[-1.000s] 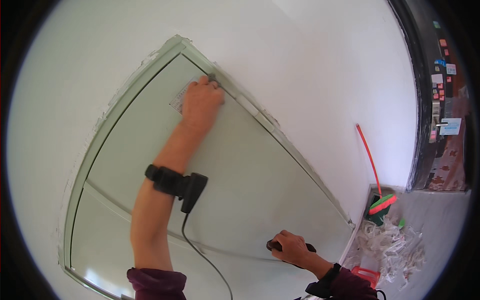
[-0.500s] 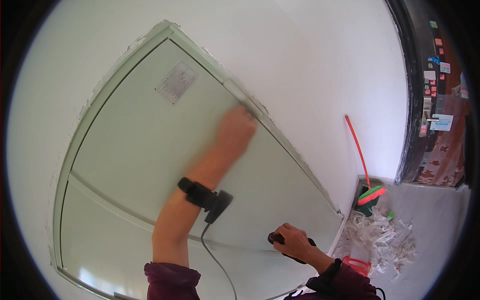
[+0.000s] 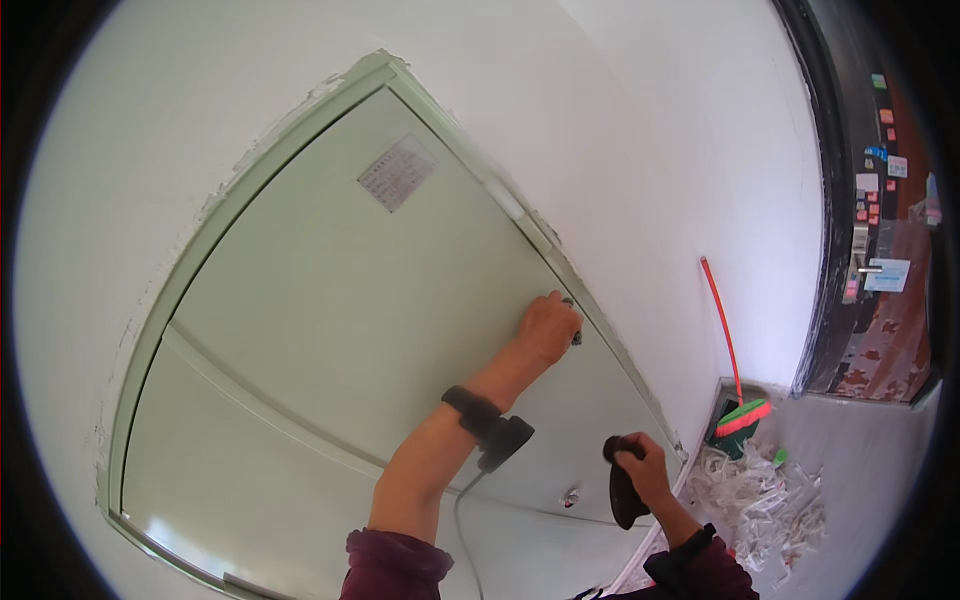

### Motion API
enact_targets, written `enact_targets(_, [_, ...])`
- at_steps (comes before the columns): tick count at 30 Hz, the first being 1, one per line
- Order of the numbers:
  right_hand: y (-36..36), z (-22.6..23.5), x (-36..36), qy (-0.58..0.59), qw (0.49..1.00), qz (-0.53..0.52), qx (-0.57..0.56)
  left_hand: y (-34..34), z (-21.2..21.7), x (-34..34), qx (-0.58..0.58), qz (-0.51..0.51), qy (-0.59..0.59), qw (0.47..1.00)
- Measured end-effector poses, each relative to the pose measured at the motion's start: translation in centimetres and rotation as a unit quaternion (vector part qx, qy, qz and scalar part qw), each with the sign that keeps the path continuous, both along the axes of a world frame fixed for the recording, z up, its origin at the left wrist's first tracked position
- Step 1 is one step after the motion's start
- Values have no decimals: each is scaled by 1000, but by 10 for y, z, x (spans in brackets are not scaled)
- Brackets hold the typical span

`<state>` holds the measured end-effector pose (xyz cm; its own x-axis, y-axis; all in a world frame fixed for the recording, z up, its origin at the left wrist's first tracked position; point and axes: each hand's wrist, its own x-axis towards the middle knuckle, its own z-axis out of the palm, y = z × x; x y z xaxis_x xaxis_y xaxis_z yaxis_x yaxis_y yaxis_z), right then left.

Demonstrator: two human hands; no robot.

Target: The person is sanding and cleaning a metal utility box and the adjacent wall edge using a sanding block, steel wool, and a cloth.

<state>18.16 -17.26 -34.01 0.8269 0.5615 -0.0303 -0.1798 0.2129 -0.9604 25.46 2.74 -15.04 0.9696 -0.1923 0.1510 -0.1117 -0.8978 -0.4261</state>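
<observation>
My left hand (image 3: 546, 328) is closed against a pale green metal door (image 3: 330, 270), close to its right edge. A dark grey crumpled pad or cloth (image 3: 575, 326) shows past its fingers. Lower right, my right hand (image 3: 648, 470) grips a dark brown object (image 3: 625, 495) with a knobbed top and a broader lower end; its exact kind I cannot make out. The object hangs in front of the door's lower right part. A small shiny metal lock (image 3: 569, 497) sits on the door left of it. Near the door's top is a printed plate (image 3: 398, 173).
A cable (image 3: 458, 530) hangs from the black device (image 3: 495, 435) strapped on my left wrist. On the right, a red-handled broom (image 3: 722, 330) leans by a dustpan (image 3: 738, 437). Whitish debris (image 3: 765, 495) covers nearby floor. A dark door (image 3: 890, 330) with stickers stands beyond.
My left hand has moved down and right along the door's edge. My right hand has turned, and its dark object now points downward. The whole view has shifted a little.
</observation>
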Motion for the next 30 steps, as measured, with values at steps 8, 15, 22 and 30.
enact_targets(8, [58, 142, 73, -61, 909, -200, 359, -75, 142, -128, 50, -47, -88, 994])
enact_targets(15, [131, 327, -9, -416, 754, -103, 498, -95, 126, -242, -32, -78, -194, 977])
enact_targets(22, [180, 403, 55, -578, 674, -301, 346, -50, 111, -274, -44, -12, -353, 935])
enact_targets(30, [186, 278, 112, -413, 811, -344, 230, -36, 85, -275, -48, -50, -426, 902])
